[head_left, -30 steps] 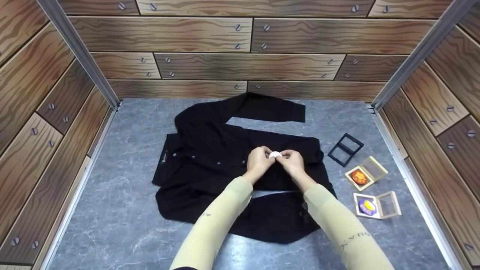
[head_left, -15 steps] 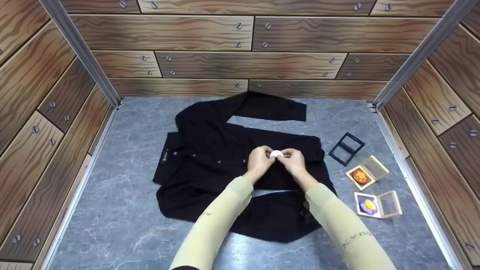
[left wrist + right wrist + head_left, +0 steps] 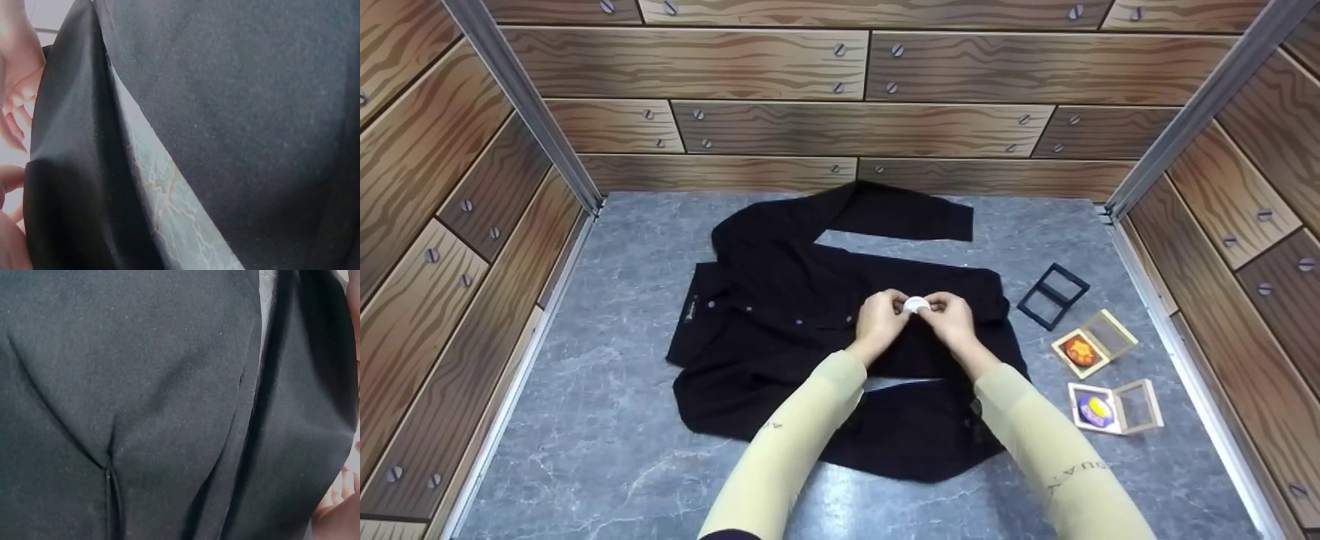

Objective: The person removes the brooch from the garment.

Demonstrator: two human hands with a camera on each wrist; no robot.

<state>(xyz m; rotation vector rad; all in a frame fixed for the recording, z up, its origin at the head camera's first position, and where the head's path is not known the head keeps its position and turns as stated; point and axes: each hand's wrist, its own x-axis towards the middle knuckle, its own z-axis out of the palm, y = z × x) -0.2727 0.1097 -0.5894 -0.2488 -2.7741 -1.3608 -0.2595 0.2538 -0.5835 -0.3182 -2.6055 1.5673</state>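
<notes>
Both hands meet over the lower front of a black buttoned shirt (image 3: 780,277) in the head view. My left hand (image 3: 880,319) pinches the left edge of a small round white disc (image 3: 916,304) between thumb and fingers. On its right edge, my right hand (image 3: 950,319) pinches it the same way. The disc's face bears faint marks too small to read. In the wrist views, dark shirt cloth (image 3: 247,112) fills most of the picture. Parts of the hands show at the outer edges there, beside a raised fold (image 3: 315,382), and the disc is hidden.
Right of the shirt lie an open black two-window case (image 3: 1053,296), an open case with an orange round piece (image 3: 1080,351) and another with a purple and yellow piece (image 3: 1096,410). Wood-patterned walls (image 3: 772,127) enclose the grey marbled surface (image 3: 607,360).
The hands stay in nearly the same place with the disc between them. The disc has turned slightly, and more of its face shows. The shirt and cases keep their places.
</notes>
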